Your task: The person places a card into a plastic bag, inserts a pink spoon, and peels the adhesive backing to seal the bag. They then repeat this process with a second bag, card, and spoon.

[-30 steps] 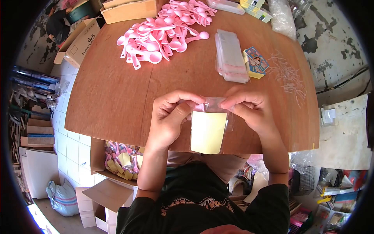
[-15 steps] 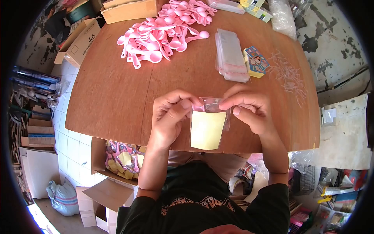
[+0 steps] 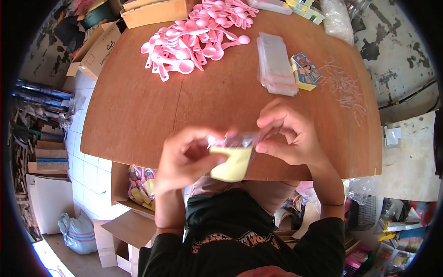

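While a brown wooden table [image 3: 124, 106] spreads beyond the left hand [image 3: 187, 159] and right hand [image 3: 288, 134], pink plastic spoons [image 3: 184, 46] lie heaped ahead, leftward. Stacked clear bags [image 3: 276, 62] lie ahead of the right, beside a small box [image 3: 305, 71]. Between the hands, the left grips a yellow-fronted clear packet [image 3: 231, 164]; the right's fingers curl at its upper corner, grip unclear.

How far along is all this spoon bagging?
Seemingly done: pink-and-yellow packets in the open box beside the table. In hand: a clear bag with a yellow card in the left hand, right hand at its edge. Apparently left: loose pink spoons and flat clear bags on the table.
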`<move>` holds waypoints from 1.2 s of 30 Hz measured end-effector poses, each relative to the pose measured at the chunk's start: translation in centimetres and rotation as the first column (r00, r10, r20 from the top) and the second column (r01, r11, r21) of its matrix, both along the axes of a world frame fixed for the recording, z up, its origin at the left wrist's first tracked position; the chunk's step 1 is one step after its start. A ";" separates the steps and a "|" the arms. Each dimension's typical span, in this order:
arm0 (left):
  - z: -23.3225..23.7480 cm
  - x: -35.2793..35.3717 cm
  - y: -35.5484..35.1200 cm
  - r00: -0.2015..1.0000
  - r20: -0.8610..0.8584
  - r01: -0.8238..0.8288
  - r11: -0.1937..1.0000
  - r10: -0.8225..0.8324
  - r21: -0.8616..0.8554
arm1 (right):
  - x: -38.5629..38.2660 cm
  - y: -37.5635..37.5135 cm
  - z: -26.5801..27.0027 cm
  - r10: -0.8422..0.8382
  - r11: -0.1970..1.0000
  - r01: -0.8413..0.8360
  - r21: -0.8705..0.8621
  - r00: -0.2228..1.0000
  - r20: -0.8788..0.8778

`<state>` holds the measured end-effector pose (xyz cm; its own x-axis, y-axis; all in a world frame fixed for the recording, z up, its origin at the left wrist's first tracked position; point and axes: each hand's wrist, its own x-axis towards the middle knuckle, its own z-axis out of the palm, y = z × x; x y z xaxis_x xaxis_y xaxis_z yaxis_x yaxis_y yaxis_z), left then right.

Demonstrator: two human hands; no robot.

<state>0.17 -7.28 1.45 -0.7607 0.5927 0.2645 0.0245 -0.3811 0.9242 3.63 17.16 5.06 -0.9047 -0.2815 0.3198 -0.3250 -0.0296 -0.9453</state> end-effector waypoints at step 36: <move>-0.7 2.4 3.4 0.932 0.356 -0.034 0.966 -0.061 0.255 | -2.4 1.5 0.7 -0.114 0.295 0.686 0.665 0.716 -0.689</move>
<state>2.58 -3.86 0.80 -0.8246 0.5534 0.1177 -0.2969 -0.6004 0.7426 1.26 18.63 5.80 -0.8001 -0.2834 0.5287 -0.3735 0.9250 -0.0694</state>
